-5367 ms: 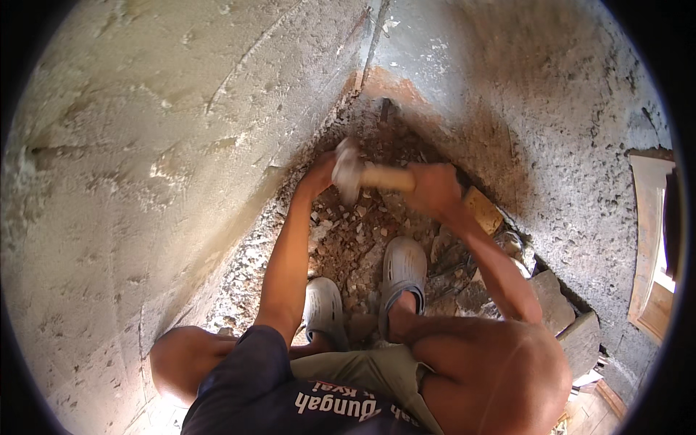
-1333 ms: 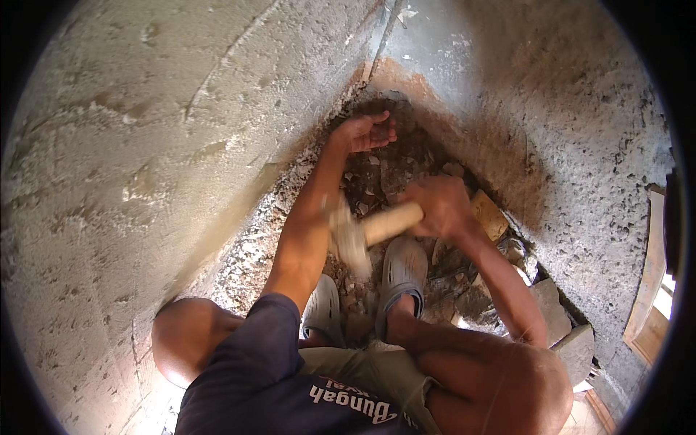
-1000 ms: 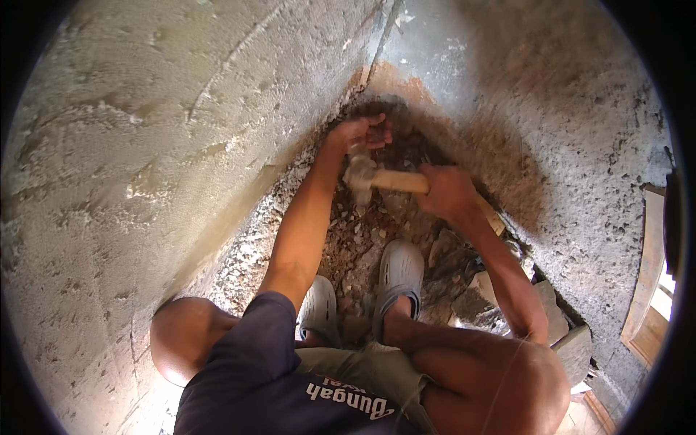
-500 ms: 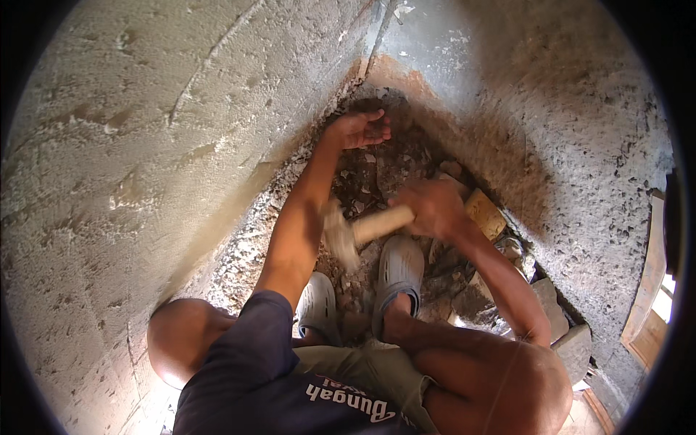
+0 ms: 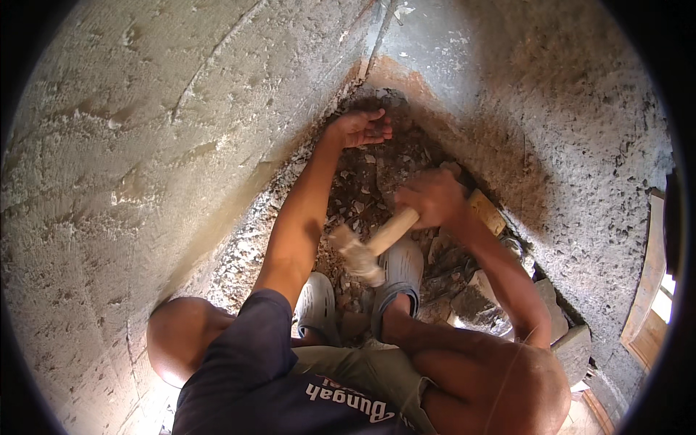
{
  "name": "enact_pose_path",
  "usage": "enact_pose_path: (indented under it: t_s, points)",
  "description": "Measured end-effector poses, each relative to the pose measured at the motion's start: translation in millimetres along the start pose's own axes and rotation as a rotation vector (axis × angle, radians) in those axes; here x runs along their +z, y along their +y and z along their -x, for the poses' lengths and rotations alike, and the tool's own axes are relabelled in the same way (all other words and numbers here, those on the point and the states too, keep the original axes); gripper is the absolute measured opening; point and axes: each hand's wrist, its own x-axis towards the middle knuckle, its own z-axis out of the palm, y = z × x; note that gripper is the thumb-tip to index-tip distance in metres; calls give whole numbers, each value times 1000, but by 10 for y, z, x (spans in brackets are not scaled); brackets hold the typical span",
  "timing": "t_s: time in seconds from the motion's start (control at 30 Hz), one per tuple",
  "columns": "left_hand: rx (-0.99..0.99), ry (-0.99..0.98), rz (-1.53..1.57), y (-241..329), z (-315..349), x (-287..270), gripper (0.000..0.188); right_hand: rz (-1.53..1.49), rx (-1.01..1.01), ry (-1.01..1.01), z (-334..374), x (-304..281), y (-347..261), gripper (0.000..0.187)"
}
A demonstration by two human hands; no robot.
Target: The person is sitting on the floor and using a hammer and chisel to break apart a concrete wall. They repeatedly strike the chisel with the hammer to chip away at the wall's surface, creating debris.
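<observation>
My right hand [image 5: 433, 197] is wrapped round the wooden handle of a hammer [image 5: 394, 230]. The hammer's head, blurred by motion, hangs over the rubble near my right clog [image 5: 401, 268]. Farther off, my left hand [image 5: 365, 129] is at the corner where two walls meet, low over the broken ground. Its fingers are curled inward and the thumb sticks out; what they hold, if anything, is hidden. Broken rubble [image 5: 370, 177] and earth lie beneath both hands.
Rough grey walls rise on the left [image 5: 145, 167] and right [image 5: 573, 145]. A yellowish block [image 5: 487, 212] and stone slabs [image 5: 552, 312] lie along the right wall. My left clog [image 5: 317, 304] stands on the rubble. A wooden piece [image 5: 645, 290] is at the far right.
The hammer's head has swung nearer to me and a little right, and its handle is now more steeply tilted. My left hand has stayed almost in place.
</observation>
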Motion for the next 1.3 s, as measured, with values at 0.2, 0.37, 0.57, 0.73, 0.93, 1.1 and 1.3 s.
enact_pose_path:
  t_s: [0.2,0.37,0.57,0.73,0.93,1.1,1.3]
  points:
    - [-11,129,-181,-51,-106,-57,37,250,705,-61,-92,-69,278,32]
    - [-24,-64,-99,-47,-85,-106,41,-45,121,32,117,-148,-54,29]
    - [-14,-9,-110,21,-27,-29,42,245,701,-254,-129,-37,136,24]
    - [-9,5,-148,64,-15,8,41,177,448,-178,-10,138,-56,26]
    - [-16,-6,-94,21,-61,-51,39,127,183,-266,-56,-83,77,27]
    - [44,23,-135,-9,-35,-2,38,192,740,-276,-126,24,125,29]
    - [44,377,-795,114,45,392,34,114,703,-204,247,198,-250,33]
